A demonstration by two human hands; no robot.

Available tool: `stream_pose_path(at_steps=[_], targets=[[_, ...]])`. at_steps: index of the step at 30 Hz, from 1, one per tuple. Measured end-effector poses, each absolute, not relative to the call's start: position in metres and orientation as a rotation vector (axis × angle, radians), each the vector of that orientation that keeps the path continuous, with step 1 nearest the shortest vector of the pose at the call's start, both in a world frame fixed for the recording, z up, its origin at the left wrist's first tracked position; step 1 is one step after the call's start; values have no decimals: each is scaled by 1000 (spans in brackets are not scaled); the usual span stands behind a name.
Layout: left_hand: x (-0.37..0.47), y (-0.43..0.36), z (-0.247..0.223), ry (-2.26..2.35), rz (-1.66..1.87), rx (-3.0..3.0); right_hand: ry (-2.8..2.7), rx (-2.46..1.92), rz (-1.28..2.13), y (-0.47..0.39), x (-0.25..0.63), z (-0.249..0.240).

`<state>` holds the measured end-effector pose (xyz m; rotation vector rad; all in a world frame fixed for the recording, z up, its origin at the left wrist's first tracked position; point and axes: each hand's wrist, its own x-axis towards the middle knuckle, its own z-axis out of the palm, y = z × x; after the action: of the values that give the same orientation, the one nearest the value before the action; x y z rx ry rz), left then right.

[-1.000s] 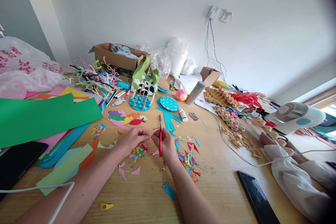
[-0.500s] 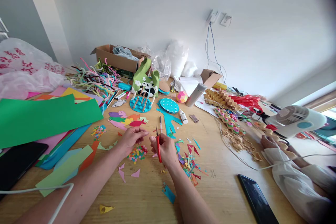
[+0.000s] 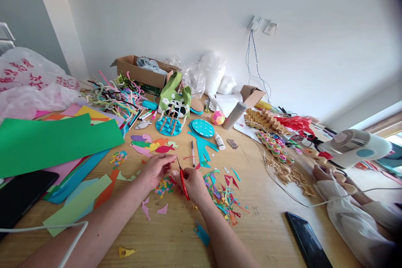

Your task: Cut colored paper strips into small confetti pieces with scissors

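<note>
One yellow scrap (image 3: 126, 252) lies nearest on the table (image 3: 169, 243), with a blue strip (image 3: 202, 234) to its right. Beyond these, pink scraps (image 3: 162, 209) lie in front of a pile of small paper dots (image 3: 165, 188), and mixed offcuts (image 3: 224, 197) are spread farther right.

Right hand (image 3: 194, 183): grips the red-handled scissors (image 3: 183, 180), blades directed toward the left fingertips. Left hand (image 3: 158, 170): raised beside the dots, thumb and fingers drawn together; any paper between them is too small to confirm.

Step in hand, as judged: cutting small paper pieces. The next cut would call for a steady left-hand pinch on the paper, blade tips aligned with its edge, and fingertips clear of the blade path.

Farther back, a pen (image 3: 192, 153) lies beyond the scissors, paper fish (image 3: 165, 149) to its left, a glue bottle (image 3: 220, 141) to its right. Blue discs (image 3: 202, 128) lie behind the pen.
</note>
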<state>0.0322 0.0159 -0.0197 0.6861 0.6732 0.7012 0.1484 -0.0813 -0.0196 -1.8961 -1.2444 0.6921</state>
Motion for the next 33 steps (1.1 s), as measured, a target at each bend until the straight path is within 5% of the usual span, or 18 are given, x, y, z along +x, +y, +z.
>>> stream_pose_path(at_steps=[15,33], targets=[[33,13,-27,640,672,778,-1001,-1622,1218,-80,149,-16],[32,12,-19,710,675,882,-989,-1551,1290,-80,149,-15]])
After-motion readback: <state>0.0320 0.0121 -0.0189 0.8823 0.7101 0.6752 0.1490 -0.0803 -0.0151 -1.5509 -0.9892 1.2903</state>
